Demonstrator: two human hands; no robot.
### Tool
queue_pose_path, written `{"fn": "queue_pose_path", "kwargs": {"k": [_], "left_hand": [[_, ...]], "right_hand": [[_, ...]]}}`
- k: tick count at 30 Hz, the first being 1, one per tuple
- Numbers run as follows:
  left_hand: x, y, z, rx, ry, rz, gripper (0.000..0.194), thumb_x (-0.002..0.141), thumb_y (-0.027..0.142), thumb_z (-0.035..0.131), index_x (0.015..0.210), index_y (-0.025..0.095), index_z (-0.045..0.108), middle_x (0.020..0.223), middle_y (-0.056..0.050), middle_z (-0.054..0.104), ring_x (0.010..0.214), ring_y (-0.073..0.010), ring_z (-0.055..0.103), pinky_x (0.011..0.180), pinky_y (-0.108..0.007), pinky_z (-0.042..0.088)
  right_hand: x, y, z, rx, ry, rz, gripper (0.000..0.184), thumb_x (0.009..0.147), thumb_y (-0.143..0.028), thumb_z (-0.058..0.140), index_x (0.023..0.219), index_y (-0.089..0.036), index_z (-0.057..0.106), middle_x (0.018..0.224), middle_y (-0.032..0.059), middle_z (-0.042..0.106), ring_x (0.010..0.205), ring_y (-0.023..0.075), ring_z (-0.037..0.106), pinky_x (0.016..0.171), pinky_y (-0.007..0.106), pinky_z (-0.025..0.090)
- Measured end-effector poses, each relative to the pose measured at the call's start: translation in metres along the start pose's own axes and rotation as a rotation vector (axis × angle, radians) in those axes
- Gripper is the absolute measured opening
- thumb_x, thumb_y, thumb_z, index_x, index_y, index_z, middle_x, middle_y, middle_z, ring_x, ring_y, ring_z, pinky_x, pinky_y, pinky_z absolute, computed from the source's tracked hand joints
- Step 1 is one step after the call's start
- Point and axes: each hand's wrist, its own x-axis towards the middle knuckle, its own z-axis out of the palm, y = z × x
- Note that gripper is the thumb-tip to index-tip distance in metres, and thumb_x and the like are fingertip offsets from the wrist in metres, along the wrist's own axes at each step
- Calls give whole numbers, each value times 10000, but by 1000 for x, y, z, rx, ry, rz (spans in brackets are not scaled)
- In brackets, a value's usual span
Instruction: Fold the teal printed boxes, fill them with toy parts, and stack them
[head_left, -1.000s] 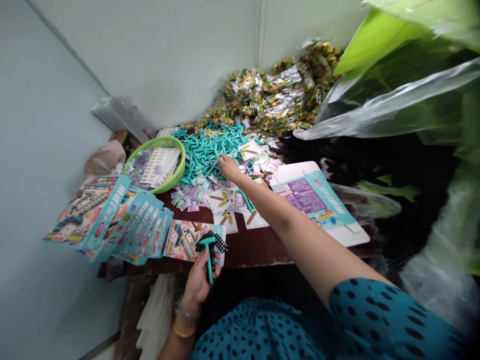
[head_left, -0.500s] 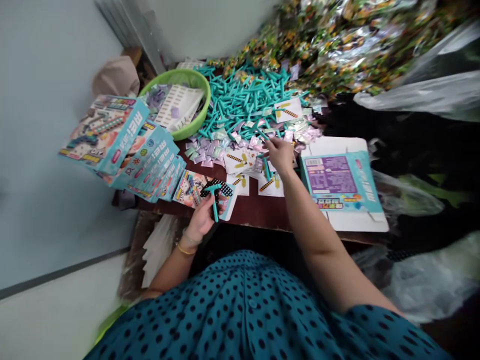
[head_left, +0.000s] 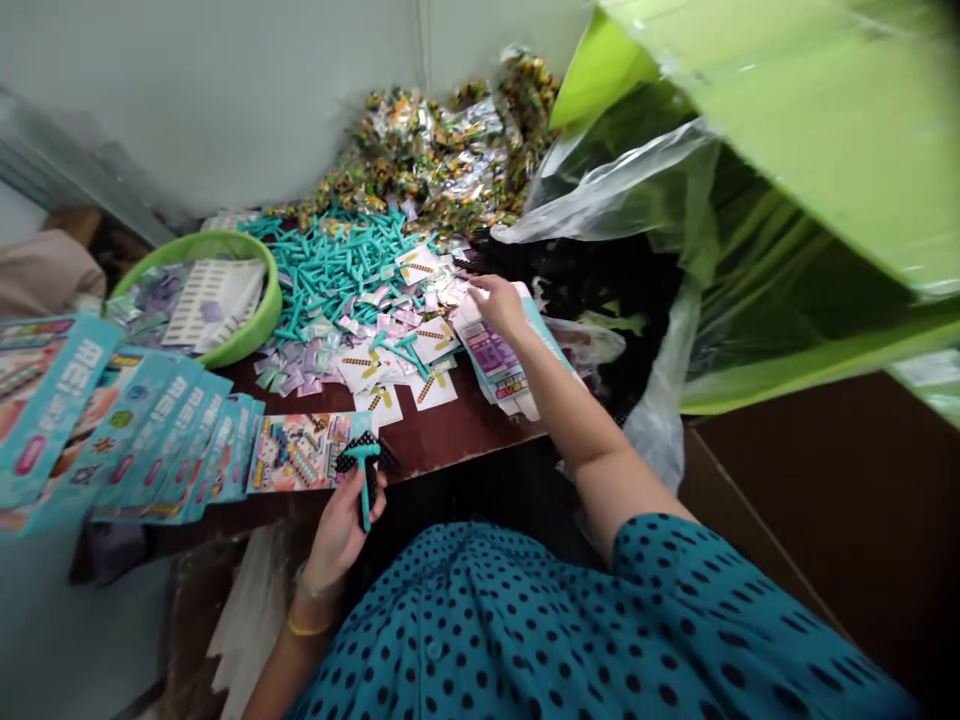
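Observation:
My left hand [head_left: 346, 520] is closed around a small teal plastic toy hammer [head_left: 365, 485], its head up. Black perforated pieces [head_left: 360, 452] are held behind the hammer in the same hand. Just beyond lies a printed box [head_left: 296, 452], partly covered by the held pieces. My right hand [head_left: 501, 308] reaches over the far end of a flat teal and white box [head_left: 495, 360]; its fingers are stretched out and slightly apart, with nothing visible in them. Small pink packets [head_left: 450, 290] lie left of its fingertips. Printed cards [head_left: 435, 390] with loose teal hammers on them lie between my hands.
A heap of teal hammers [head_left: 330, 265] spreads behind the packets. Left stands a green basket [head_left: 274, 300] with packets and sheets, beside a row of teal boxes [head_left: 161, 430]. Foil-wrapped bundles [head_left: 450, 150] are piled at the back. A plastic-lined green container [head_left: 810, 120] fills the right.
The view has turned right, bringing the green container into sight. My right hand has left the hammers and packets and moved right over the flat box. My left hand keeps its hold.

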Motion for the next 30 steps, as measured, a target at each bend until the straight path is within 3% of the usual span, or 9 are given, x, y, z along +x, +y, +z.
{"fn": "queue_pose_path", "kwargs": {"k": [3, 6, 9, 12, 17, 20, 25, 28, 30], "left_hand": [[-3, -11, 13, 60, -65, -77, 351, 860, 470, 773, 982, 165, 650, 864, -32, 669, 537, -75, 528, 465, -187, 374], [0, -20, 27, 79, -102, -130, 363, 850, 465, 782, 1012, 168, 650, 894, -36, 668, 554, -82, 542, 475, -195, 380], [4, -24, 38, 73, -122, -146, 356, 846, 445, 787, 1022, 168, 649, 912, -41, 667, 562, -85, 543, 480, -202, 381], [7, -25, 46, 67, -132, -158, 340, 854, 420, 783, 1041, 169, 649, 945, -49, 678, 577, -86, 551, 498, -204, 393], [10, -17, 47, 58, -124, -159, 304, 870, 409, 767, 1019, 166, 660, 966, -60, 700, 597, -96, 582, 512, -208, 425], [10, -7, 44, 21, -70, -111, 323, 852, 418, 783, 989, 143, 682, 934, -73, 713, 663, -131, 644, 553, -222, 486], [10, 8, 35, -116, 53, -36, 286, 832, 363, 804, 973, 141, 690, 944, -83, 743, 779, -174, 713, 650, -248, 559], [7, 7, 34, -133, 62, -22, 272, 835, 349, 800, 975, 148, 682, 916, -73, 746, 722, -159, 703, 589, -230, 524], [4, 3, 39, -135, 49, 9, 290, 825, 357, 811, 986, 154, 682, 920, -66, 746, 714, -153, 698, 589, -230, 512]], "right_hand": [[20, 73, -41, -203, -49, 277, 415, 1014, -276, 436, 1340, -145, 656, 1319, 170, 673, 1205, 265, 611, 1043, 381, 456], [10, 127, -65, -365, -154, 496, 521, 996, -381, 528, 1413, -70, 566, 1387, 270, 571, 1263, 316, 536, 1051, 448, 419], [-12, 158, -72, -390, -207, 503, 740, 903, -508, 679, 1477, -79, 494, 1479, 290, 457, 1327, 359, 456, 1067, 502, 391], [-24, 172, -73, -457, -247, 418, 703, 915, -501, 674, 1504, -167, 486, 1515, 227, 460, 1344, 352, 444, 1049, 458, 410], [-20, 164, -87, -536, -250, 366, 450, 962, -389, 581, 1306, -110, 659, 1278, 224, 651, 1144, 309, 591, 913, 372, 447], [-29, 146, -104, -529, -88, 331, 373, 984, -272, 459, 1193, -98, 714, 1162, 234, 699, 1023, 305, 645, 831, 388, 454], [-53, 125, -129, -429, 151, 100, 488, 1047, -335, 308, 1407, -153, 583, 1346, 228, 633, 1242, 375, 579, 955, 518, 454], [-61, 107, -128, -383, 134, 0, 521, 1050, -452, 305, 1462, -230, 534, 1413, 190, 592, 1321, 429, 513, 1033, 599, 421], [-73, 78, -118, -330, 90, 2, 509, 1028, -481, 376, 1438, -236, 554, 1430, 181, 577, 1340, 444, 490, 1060, 619, 410]]}}
